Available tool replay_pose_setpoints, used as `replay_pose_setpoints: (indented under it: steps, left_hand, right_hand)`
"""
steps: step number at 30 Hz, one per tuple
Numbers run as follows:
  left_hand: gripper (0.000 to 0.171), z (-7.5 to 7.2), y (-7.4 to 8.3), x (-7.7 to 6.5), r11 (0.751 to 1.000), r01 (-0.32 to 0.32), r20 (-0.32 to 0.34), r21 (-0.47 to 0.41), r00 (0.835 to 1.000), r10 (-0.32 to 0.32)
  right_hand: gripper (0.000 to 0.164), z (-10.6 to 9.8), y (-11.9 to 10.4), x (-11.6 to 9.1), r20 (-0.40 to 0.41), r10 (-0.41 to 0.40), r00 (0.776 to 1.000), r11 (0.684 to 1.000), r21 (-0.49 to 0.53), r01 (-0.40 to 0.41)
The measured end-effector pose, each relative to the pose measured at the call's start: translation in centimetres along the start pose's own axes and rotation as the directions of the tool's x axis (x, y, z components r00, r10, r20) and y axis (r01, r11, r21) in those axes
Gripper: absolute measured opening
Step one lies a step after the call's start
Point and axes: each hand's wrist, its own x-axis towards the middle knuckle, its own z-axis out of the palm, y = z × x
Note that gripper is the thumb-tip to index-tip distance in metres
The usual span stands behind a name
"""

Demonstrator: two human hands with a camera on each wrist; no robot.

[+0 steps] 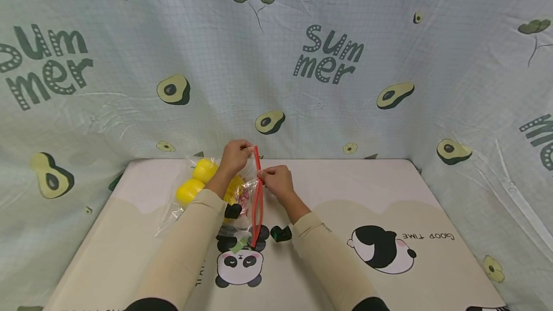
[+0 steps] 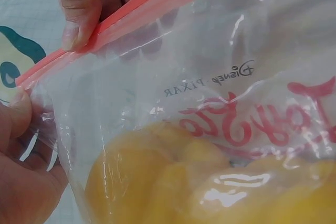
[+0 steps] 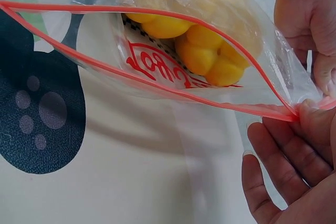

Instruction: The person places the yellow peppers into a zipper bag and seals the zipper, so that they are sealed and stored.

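Observation:
A clear zip bag (image 1: 166,217) with a red zip strip (image 1: 255,215) lies across the table, left of centre. Inside it are several rounded yellow things (image 1: 188,192), lobed in the right wrist view; their kind is unclear. Red mirrored lettering (image 2: 236,119) shows through the plastic. My left hand (image 1: 236,156) pinches the strip's far end. Closer in, my right hand (image 1: 278,180) pinches the strip between thumb and finger, the other fingers (image 3: 281,166) loosely bent. From that pinch to the near corner, the bag's mouth gapes.
The pale table mat (image 1: 371,196) carries a printed panda (image 1: 239,268) and a dog (image 1: 380,249). A fabric sheet (image 1: 216,52) with avocado prints hangs behind and along both sides. Black heart shapes on the mat lie near the sleeves.

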Motion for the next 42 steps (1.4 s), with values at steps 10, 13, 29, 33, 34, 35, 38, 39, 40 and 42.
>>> replay_pose_setpoints:
  steps: [10,13,29,33,34,35,38,39,40,42]
  left_hand:
    - [0.027,0.05,-0.1,0.07,1.0,0.0,-0.002,0.008,1.0,0.0]
    - [0.028,0.14,-0.16,0.16,1.0,-0.001,-0.006,0.012,1.0,0.001]
    - [0.028,0.08,-0.22,0.28,1.0,0.006,0.004,0.001,1.0,-0.006]
    - [0.027,0.17,-0.11,0.31,1.0,0.005,-0.014,0.011,1.0,-0.005]
    - [0.027,0.19,-0.09,0.31,1.0,0.004,-0.018,0.016,1.0,-0.004]
    - [0.027,0.2,-0.07,0.29,1.0,0.005,-0.02,0.017,1.0,-0.005]
    - [0.028,0.19,-0.1,0.29,1.0,0.004,-0.016,0.019,1.0,-0.004]
    - [0.028,0.2,-0.12,0.3,1.0,0.006,-0.015,0.017,1.0,-0.006]
    - [0.028,0.21,-0.17,0.32,1.0,0.004,-0.017,0.018,1.0,-0.003]
    - [0.028,0.21,-0.2,0.35,1.0,0.004,-0.017,0.014,1.0,-0.004]
  right_hand:
    - [0.023,-0.02,0.32,-0.03,0.004,0.011,1.0,1.0,-0.007,-0.011]
    - [0.023,-0.08,0.27,-0.13,0.008,0.011,1.0,1.0,-0.007,-0.011]
    - [0.024,-0.01,0.34,-0.32,0.007,0.026,1.0,1.0,-0.005,-0.026]
    - [0.024,0.02,0.43,-0.25,0.004,0.027,1.0,1.0,-0.005,-0.027]
    - [0.023,0.02,0.44,-0.25,0.005,0.03,1.0,1.0,-0.007,-0.03]
    - [0.023,0.02,0.45,-0.27,0.005,0.032,0.999,0.999,-0.005,-0.032]
    - [0.024,0.02,0.51,-0.37,0.01,0.046,0.999,0.999,-0.002,-0.046]
    - [0.024,0.02,0.53,-0.41,0.011,0.05,0.999,0.999,-0.003,-0.05]
    - [0.024,0.01,0.54,-0.45,0.012,0.051,0.999,0.999,-0.002,-0.051]
    - [0.024,0.02,0.59,-0.48,0.011,0.051,0.999,0.999,0.0,-0.051]
